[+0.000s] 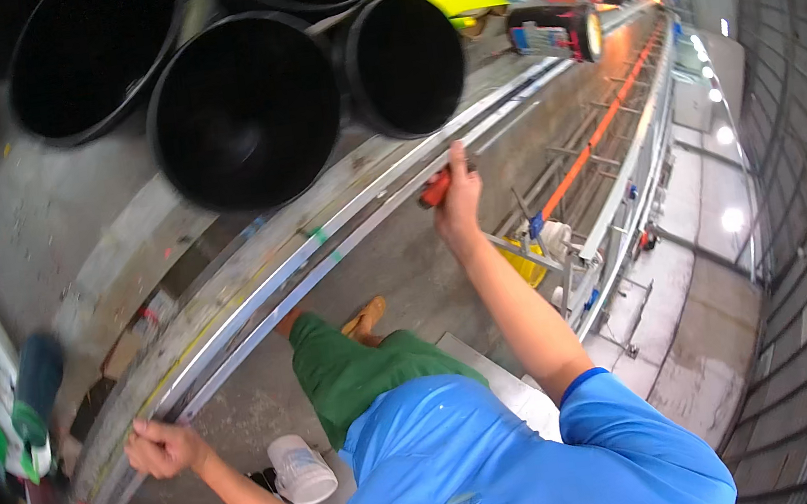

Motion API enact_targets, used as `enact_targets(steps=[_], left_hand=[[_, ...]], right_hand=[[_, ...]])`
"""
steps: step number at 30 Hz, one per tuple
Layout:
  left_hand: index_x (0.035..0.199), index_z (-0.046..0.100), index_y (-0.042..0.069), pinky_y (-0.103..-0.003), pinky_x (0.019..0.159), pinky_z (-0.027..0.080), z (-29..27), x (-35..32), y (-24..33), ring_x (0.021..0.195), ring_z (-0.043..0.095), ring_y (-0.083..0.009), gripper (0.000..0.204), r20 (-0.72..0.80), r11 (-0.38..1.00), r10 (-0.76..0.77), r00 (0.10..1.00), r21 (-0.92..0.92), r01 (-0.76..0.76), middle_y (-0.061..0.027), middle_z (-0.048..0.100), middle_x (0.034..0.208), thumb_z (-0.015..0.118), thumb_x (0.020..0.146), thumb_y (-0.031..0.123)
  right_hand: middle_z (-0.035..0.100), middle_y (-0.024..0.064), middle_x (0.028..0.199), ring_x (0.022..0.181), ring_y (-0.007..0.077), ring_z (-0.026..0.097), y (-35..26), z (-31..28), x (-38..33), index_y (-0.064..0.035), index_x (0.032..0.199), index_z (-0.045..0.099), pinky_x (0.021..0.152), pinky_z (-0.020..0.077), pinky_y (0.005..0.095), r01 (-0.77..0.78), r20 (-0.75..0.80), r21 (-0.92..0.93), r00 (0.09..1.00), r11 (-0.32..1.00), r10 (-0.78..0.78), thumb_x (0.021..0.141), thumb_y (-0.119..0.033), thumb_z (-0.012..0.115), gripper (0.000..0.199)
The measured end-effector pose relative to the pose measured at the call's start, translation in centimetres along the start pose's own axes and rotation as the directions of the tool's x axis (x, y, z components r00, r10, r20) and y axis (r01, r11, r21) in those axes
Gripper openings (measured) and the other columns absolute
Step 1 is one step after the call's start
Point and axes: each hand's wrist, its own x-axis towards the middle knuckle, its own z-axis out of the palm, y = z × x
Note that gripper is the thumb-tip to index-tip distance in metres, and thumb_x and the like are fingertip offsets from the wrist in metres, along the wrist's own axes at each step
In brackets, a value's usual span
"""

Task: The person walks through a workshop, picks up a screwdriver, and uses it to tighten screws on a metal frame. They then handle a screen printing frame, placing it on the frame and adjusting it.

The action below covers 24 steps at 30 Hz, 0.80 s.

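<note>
Our right hand (459, 200) grips the red tool (436, 189), 1 o'clock, by the metal rails (276, 284); left hand (164, 451), 8 o'clock, clenched, contents unclear. We're likely positioning the tool; next needs steady alignment

One held red object (436, 189), at least four black cylinders (245, 110) show.
</note>
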Motion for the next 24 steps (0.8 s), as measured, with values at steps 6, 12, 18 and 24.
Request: enact_targets(steps=[6,12,18,24], left_hand=[[0.062,0.047,0.001,-0.039,0.052,0.023,-0.8,0.2,-0.4,0.051,0.036,-0.0283,0.032,0.017,1.0,0.027,1.0,0.002,-0.027,-0.0089,0.037,0.055,0.055,0.092,0.005],[0.06,0.045,0.003,-0.04,0.052,0.022,-0.5,0.7,0.0,0.05,0.035,-0.0282,0.034,-0.048,0.998,0.064,0.997,-0.021,-0.065,-0.0085,0.037,0.055,0.052,0.093,0.003],[0.062,0.045,0.003,-0.041,0.055,0.027,-0.4,-0.6,-0.8,0.054,0.039,-0.03,0.035,0.002,0.997,0.002,1.0,0.076,-0.002,-0.0102,0.039,0.056,0.054,0.095,0.008],[0.069,0.053,0.0,-0.041,0.065,0.038,0.4,1.5,7.6,0.062,0.048,-0.0293,0.031,-0.041,0.989,-0.049,0.998,-0.141,0.043,-0.0102,0.05,0.062,0.053,0.097,0.012]], right_hand=[[0.053,0.0008,0.068,0.059,0.0101,0.052,1.0,0.8,-2.2,-0.0078,0.086,0.054,0.053,0.0432,0.0259,-0.026,0.075,0.028,0.997,0.999,0.024,0.094,-0.036,0.061,0.03],[0.056,0.0006,0.067,0.058,0.0103,0.052,0.9,0.4,-2.0,-0.0087,0.082,0.055,0.055,0.0432,0.0263,0.031,0.068,0.011,0.997,0.999,-0.032,0.093,-0.041,0.06,0.035],[0.054,-0.0001,0.066,0.055,0.0088,0.054,1.2,0.4,-1.4,-0.0063,0.088,0.055,0.052,0.0426,0.0242,0.035,0.079,-0.002,0.996,0.999,-0.035,0.091,-0.035,0.065,0.03],[0.061,0.0039,0.071,0.058,0.0136,0.057,2.3,-8.7,-1.1,-0.0016,0.101,0.063,0.055,0.0445,0.0277,0.122,0.392,-0.25,0.92,0.961,-0.015,0.084,-0.034,0.071,0.037]])
